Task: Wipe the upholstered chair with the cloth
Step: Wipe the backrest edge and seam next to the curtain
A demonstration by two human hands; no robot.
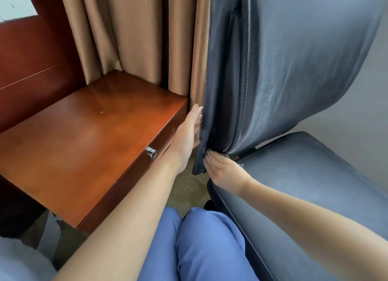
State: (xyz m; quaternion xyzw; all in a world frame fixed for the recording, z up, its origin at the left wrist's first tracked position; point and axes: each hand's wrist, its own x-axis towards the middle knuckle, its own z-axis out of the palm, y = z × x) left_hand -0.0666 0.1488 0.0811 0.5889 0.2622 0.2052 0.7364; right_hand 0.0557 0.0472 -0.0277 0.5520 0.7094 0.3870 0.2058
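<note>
The upholstered chair has a dark blue-grey leather backrest and seat on the right. My left hand lies flat at the backrest's left edge, and its fingers run behind the edge out of sight. My right hand is at the foot of the backrest, where back and seat meet. Its fairly straight fingers press a dark strip that hangs below the edge. This strip looks like the cloth, but its colour blends with the leather.
A red-brown wooden cabinet with a metal lock stands close on the left. Tan curtains hang behind it. My knees in blue trousers are below, over a strip of carpet.
</note>
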